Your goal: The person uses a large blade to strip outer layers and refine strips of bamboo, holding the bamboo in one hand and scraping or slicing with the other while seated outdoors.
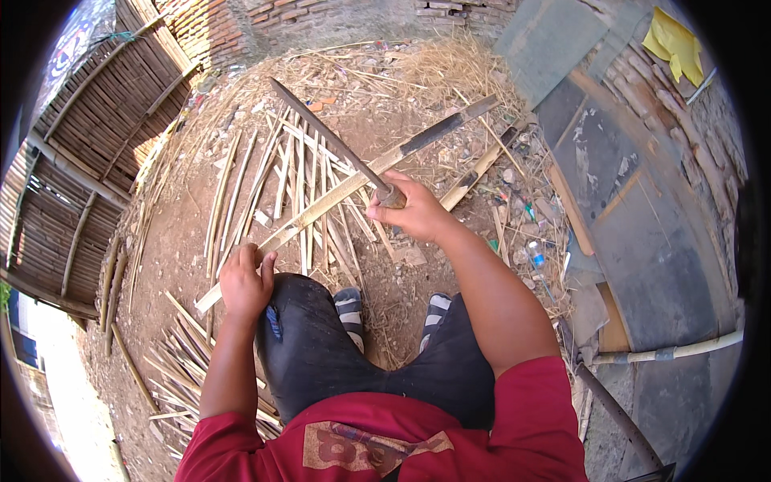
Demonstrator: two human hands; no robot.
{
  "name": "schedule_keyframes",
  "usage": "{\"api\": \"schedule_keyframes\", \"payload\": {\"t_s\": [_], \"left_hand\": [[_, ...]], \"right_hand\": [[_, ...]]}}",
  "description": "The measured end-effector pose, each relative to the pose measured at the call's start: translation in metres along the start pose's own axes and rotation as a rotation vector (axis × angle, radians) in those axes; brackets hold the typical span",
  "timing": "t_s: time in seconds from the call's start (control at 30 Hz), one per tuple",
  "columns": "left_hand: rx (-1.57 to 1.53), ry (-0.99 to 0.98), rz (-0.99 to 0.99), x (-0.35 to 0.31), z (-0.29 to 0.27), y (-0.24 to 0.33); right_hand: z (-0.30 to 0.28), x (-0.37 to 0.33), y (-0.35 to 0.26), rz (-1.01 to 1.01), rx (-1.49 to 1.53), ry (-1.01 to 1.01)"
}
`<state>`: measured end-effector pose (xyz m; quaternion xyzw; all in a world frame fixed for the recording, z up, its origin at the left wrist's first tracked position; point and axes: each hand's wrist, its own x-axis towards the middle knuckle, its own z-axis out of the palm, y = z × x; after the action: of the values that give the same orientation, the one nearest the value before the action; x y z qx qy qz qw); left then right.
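Dirt ground [183, 210], bamboo strip [337, 195] under left fingers [246, 257]

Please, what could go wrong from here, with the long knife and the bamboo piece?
The left hand grips the bamboo piece without a glove, so a slip of the long knife in the right hand might cut it. The bamboo's lower end is close to the left knee, so the leg could perhaps be hurt too. Loose strips lie ahead of the feet and might cause a trip.
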<state>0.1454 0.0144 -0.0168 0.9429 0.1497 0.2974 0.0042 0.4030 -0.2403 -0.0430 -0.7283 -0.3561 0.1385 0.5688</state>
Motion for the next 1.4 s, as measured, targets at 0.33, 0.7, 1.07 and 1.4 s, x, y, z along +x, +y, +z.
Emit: {"api": "schedule_keyframes", "payload": {"t_s": [0.33,0.7,1.07,1.4], "left_hand": [[0.008,-0.150,0.017,0.010,-0.001,-0.010],[-0.329,-0.453,-0.144,0.043,0.001,0.016],[-0.269,-0.622,-0.139,0.040,-0.012,-0.008],[-0.312,-0.564,-0.147,0.042,-0.011,-0.001]], "right_hand": [[-0.013,-0.006,-0.034,0.004,0.278,-0.006],[-0.052,-0.022,-0.037,-0.045,-0.614,0.121],[-0.086,-0.004,-0.015,0.260,-0.709,0.297],[-0.056,-0.009,-0.041,-0.010,-0.805,0.098]]}}
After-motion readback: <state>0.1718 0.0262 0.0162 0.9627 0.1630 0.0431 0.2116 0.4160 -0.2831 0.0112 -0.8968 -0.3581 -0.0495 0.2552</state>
